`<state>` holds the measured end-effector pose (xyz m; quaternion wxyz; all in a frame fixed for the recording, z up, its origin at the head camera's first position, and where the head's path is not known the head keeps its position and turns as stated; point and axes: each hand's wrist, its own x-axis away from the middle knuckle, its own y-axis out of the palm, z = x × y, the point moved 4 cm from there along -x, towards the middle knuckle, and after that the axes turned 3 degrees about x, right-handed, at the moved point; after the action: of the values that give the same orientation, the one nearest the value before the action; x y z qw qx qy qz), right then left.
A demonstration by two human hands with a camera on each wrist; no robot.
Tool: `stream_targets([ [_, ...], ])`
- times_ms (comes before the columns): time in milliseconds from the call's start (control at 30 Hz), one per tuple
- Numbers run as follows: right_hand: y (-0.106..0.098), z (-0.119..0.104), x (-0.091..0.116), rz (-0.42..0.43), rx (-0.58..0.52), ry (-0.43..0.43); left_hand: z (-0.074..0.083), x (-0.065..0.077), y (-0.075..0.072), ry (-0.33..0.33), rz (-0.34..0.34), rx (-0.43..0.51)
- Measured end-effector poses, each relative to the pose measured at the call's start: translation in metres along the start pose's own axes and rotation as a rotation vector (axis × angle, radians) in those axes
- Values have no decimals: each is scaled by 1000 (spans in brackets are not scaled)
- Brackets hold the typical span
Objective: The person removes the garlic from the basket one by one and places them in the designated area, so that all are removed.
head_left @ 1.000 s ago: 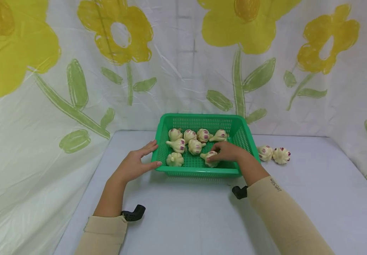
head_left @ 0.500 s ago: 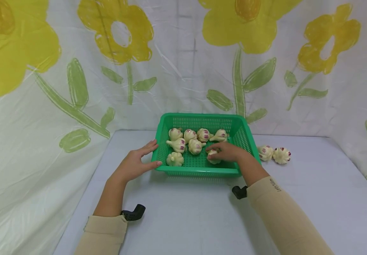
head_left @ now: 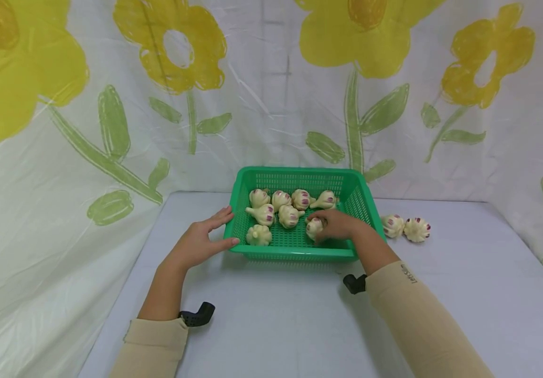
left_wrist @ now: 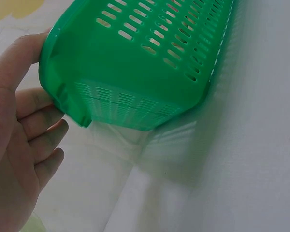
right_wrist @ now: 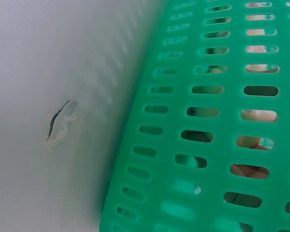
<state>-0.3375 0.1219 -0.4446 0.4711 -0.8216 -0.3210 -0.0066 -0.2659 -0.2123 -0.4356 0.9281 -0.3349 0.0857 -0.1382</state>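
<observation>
Several garlic bulbs [head_left: 288, 216], cream with purple streaks, lie in a green plastic basket [head_left: 295, 252]. In the head view my right hand [head_left: 339, 224] is inside the basket at its front right, gripping one garlic bulb [head_left: 313, 228] with thumb and fingers; the hand partly covers it. From the right wrist view that hand is hidden behind the slotted basket wall [right_wrist: 217, 101]. My left hand [head_left: 200, 242] rests against the basket's left rim, thumb and fingers spread and fairly straight. The left wrist view shows that hand [left_wrist: 14, 130] touching the rim [left_wrist: 48, 77] at a corner.
Two more garlic bulbs [head_left: 405, 228] sit on the white-covered table [head_left: 271, 315] right of the basket. A white sheet [head_left: 262, 131] with painted yellow flowers hangs close behind. The table cover has a small tear [right_wrist: 62, 123].
The garlic bulb under my right hand has turned from lying with its stem leftward, and shifted slightly right and back. My left hand and the basket stay put.
</observation>
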Motion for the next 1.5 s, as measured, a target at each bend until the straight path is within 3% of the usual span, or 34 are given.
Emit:
stream_targets([
  [1033,-3,2,-1,46,-31,-8,0,-1,-1,5,-4,-7],
  [1333,-8,2,-3,144,-22,-81,0,-2,-1,29,3,-9],
  [1500,-9,4,-4,206,-12,-64,-1,-2,-1,16,1,-2],
])
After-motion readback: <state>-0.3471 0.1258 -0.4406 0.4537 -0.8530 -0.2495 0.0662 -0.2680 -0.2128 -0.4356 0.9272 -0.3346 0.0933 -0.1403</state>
